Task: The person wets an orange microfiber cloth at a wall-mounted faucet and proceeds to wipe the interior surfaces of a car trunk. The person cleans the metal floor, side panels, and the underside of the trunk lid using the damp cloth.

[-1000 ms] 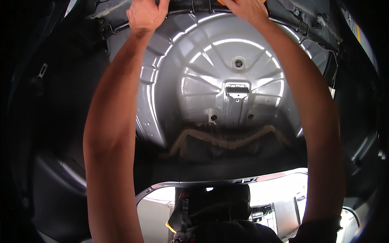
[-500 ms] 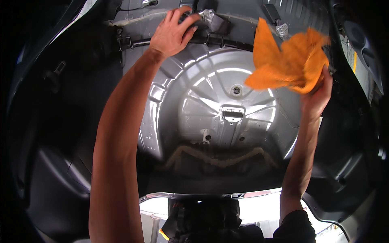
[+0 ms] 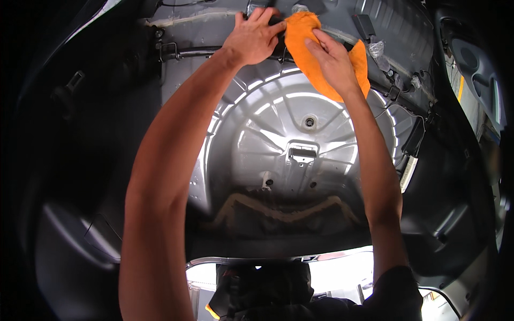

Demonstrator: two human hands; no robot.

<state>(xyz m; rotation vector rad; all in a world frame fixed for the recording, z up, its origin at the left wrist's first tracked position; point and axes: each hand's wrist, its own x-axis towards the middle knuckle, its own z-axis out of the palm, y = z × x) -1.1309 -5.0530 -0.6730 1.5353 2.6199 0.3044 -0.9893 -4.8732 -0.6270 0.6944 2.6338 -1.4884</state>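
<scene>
My right hand (image 3: 336, 59) is closed on an orange cloth (image 3: 302, 51), which lies bunched against the far bar and panel of a car's trunk well. A loose corner of the cloth sticks out to the right of my wrist. Just left of it, my left hand (image 3: 254, 36) reaches over the dark bar (image 3: 201, 52), fingers apart, the thumb side close to the cloth's edge. Dark parts lie under its fingertips, partly hidden. Some clear plastic wrapping (image 3: 300, 8) peeks out above the cloth.
Below my hands is the round silver spare-wheel well (image 3: 257, 150) with a central bracket (image 3: 302, 153). A black seat-belt buckle (image 3: 363, 24) and plastic-wrapped parts (image 3: 377, 48) stand at the far right. Wire hooks (image 3: 170, 52) sit along the bar; black trim walls both sides.
My right hand has carried the cloth left and away from me, down to the far bar beside my left hand. My left hand has shifted slightly right.
</scene>
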